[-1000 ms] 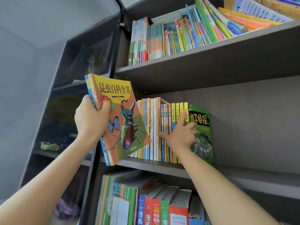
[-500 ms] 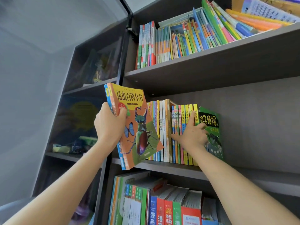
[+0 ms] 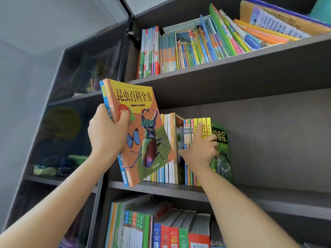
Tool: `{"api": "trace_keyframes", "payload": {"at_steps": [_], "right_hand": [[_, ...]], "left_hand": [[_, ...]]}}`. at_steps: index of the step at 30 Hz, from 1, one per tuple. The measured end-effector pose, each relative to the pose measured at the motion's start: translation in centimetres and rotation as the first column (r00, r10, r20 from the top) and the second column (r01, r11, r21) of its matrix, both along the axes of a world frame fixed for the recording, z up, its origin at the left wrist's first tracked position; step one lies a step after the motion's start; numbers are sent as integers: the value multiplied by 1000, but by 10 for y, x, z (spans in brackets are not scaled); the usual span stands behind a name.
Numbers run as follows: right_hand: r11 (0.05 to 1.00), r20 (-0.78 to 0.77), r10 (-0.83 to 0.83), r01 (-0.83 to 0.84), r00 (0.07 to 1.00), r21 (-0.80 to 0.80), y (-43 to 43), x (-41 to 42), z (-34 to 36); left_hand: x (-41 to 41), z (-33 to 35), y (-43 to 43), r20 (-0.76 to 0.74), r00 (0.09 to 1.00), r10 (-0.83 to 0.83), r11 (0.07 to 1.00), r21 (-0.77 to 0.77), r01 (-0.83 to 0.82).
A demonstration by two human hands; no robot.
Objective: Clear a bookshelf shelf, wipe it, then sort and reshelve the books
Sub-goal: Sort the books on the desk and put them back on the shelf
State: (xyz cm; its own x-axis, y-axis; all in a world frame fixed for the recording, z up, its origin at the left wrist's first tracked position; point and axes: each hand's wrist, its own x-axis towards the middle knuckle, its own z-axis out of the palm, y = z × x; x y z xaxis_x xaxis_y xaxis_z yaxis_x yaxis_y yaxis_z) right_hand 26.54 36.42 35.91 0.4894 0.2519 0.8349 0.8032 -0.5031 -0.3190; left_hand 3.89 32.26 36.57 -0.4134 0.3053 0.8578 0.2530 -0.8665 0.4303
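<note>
My left hand grips an orange insect encyclopedia with a stag beetle on its cover, plus a blue book pressed behind it. Both are held tilted in front of the left end of the middle shelf. A row of upright books stands on that shelf. My right hand holds the bundle of thin yellow and pink spines at the row's right end. Its thumb sits in a gap on their left, and its fingers curl over a green-covered book at the end. The index finger points up along the spines.
The upper shelf carries many thin books, those on the right leaning and stacked. The lower shelf holds more books. The dark cabinet bay on the left holds toys. Bare shelf board extends right of the green book.
A gap has opened in the row to the left of the thin books. My right hand's fingers have curled further round the green book. The view has shifted right.
</note>
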Motion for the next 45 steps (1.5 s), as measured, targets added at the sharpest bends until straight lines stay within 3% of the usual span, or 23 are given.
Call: {"api": "trace_keyframes", "payload": {"at_steps": [5,13,18,24,29,31,34,36,38,42,43,45], "right_hand": [[996,14,4,-5,1000,87,-41,36,-1],[970,-58,121,-105,991,221,-94,80,1],[964,-40,154,-142,987,225,-97,84,0],[969,-1,176,-173,984,175,-98,80,-4],[978,29,173,-175,984,116,-87,65,-3],[978,29,186,-188,982,95,-76,53,-3],[974,14,220,-220,975,58,-54,34,-2],[977,11,214,-214,977,22,-42,26,-2],[976,32,218,-218,975,1,-39,24,-2],[901,62,433,-431,899,-47,-54,53,-4],[853,9,520,-519,854,-59,-59,65,-6],[710,-272,664,-702,697,-64,-65,89,-11]], "left_hand": [[21,6,-6,31,998,-49,999,19,49],[98,15,-14,-93,995,-36,998,40,40],[144,18,-2,-116,987,-110,994,-19,108],[184,5,41,-322,947,0,981,-186,-63],[186,12,58,-367,930,17,946,-296,-135],[188,11,58,-479,867,135,926,-250,-282],[181,11,56,-731,650,208,880,-150,-450],[166,4,54,-833,548,81,891,-185,-414],[154,-10,52,-841,503,-201,875,-385,-294],[138,-31,52,-726,550,-413,828,-551,-106],[137,-32,54,-679,573,-459,815,-579,-33],[137,-31,60,-630,582,-514,800,-597,61]]}}
